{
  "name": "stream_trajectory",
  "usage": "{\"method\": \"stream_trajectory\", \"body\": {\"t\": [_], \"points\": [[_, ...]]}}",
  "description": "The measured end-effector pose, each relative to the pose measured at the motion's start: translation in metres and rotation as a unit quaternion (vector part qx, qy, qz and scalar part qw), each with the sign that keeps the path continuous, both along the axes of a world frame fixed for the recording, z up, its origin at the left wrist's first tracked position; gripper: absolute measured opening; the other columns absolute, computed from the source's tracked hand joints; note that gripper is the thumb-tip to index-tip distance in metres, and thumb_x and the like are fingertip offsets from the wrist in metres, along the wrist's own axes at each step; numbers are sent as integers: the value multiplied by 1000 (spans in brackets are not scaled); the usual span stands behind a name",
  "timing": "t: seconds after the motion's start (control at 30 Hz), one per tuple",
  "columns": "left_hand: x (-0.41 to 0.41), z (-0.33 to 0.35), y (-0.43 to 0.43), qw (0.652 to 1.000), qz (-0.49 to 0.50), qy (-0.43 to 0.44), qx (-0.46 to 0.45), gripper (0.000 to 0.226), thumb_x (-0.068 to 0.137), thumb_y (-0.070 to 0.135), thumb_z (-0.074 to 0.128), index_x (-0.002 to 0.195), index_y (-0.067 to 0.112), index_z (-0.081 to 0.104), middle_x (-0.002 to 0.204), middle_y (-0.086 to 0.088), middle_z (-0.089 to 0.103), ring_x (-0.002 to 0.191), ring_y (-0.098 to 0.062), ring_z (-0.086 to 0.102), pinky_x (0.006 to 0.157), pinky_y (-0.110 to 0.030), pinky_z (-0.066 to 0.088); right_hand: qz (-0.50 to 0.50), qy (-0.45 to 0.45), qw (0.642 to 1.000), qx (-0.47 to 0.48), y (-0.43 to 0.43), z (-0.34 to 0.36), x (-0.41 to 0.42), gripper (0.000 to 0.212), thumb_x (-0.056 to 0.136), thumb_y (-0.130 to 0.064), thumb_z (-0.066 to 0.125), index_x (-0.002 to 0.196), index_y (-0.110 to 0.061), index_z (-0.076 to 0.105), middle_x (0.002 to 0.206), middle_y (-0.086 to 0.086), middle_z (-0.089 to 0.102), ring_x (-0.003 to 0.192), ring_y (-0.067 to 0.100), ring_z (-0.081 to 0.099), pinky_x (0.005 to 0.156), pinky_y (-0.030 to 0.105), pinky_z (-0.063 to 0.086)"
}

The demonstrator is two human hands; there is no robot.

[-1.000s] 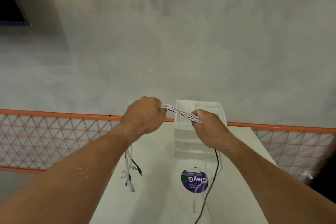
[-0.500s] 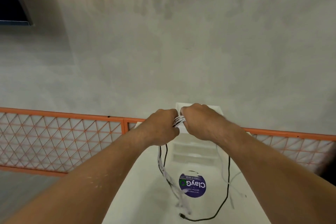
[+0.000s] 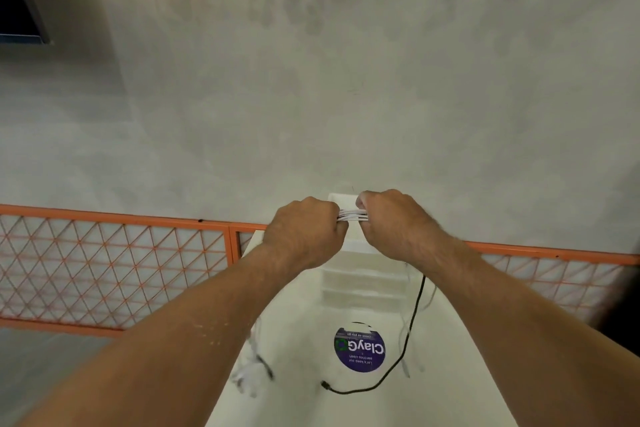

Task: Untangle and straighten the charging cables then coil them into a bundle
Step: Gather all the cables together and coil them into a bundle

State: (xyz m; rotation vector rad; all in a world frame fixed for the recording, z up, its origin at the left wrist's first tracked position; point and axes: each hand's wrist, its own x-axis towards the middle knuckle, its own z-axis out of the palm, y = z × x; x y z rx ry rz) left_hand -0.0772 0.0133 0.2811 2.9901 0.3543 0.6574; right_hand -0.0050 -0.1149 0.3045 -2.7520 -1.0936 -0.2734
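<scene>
Lower centre, a purple sticker (image 3: pixel 359 347) reads ClayGo; my left hand (image 3: pixel 304 232) and right hand (image 3: pixel 391 222), side by side, clench the white cables (image 3: pixel 352 215).

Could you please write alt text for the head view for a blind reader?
The left hand and right hand grip white charging cables between them above a white table; a black cable hangs from the right hand onto the table.
</scene>
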Motion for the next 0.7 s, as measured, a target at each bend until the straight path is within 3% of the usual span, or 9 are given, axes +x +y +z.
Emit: {"method": "stream_trajectory", "body": {"t": [0.13, 0.37, 0.5, 0.6, 0.7], "points": [[0, -3, 11, 1000, 20, -17, -3, 25, 96, 36, 36, 80, 21, 48, 68, 3, 44, 67, -25, 49, 61, -31, 35, -9, 36, 997, 63, 1, -2, -3, 22, 92, -14, 46, 111, -14, 58, 98, 8, 61, 82, 26, 58, 75, 38, 54], [-6, -7, 34, 997, 65, -44, -22, 42, 100, 45, 28, 72, 21, 46, 60, 4, 40, 62, -25, 47, 61, -31, 36, 6, 45, 994, 103, 3, -9, 2, 22, 91, -16, 44, 108, -18, 58, 86, 1, 56, 71, 18, 54, 62, 30, 47], [-13, -7, 54, 991, 99, -68, -53, 44, 100, 44, 29, 65, 20, 43, 65, -1, 47, 65, -29, 51, 62, -32, 40, -31, 29, 994, 103, -13, -13, 15, 25, 91, -19, 41, 106, -21, 61, 95, 5, 61, 80, 26, 56, 71, 35, 51], [-14, -5, 64, 985, 117, -70, -109, 41, 97, 36, 34, 62, 16, 44, 68, -5, 54, 68, -31, 56, 61, -32, 42, -53, 34, 992, 106, -22, -19, 24, 25, 91, -19, 40, 105, -22, 60, 93, 4, 61, 82, 26, 58, 75, 39, 54], [-9, -5, 65, 955, 123, -84, -255, 35, 92, 30, 40, 66, 12, 54, 73, -10, 63, 68, -31, 60, 57, -30, 44, -68, 59, 984, 153, -27, -28, 28, 25, 92, -18, 43, 107, -21, 63, 97, 6, 64, 83, 26, 60, 74, 35, 52]]}}
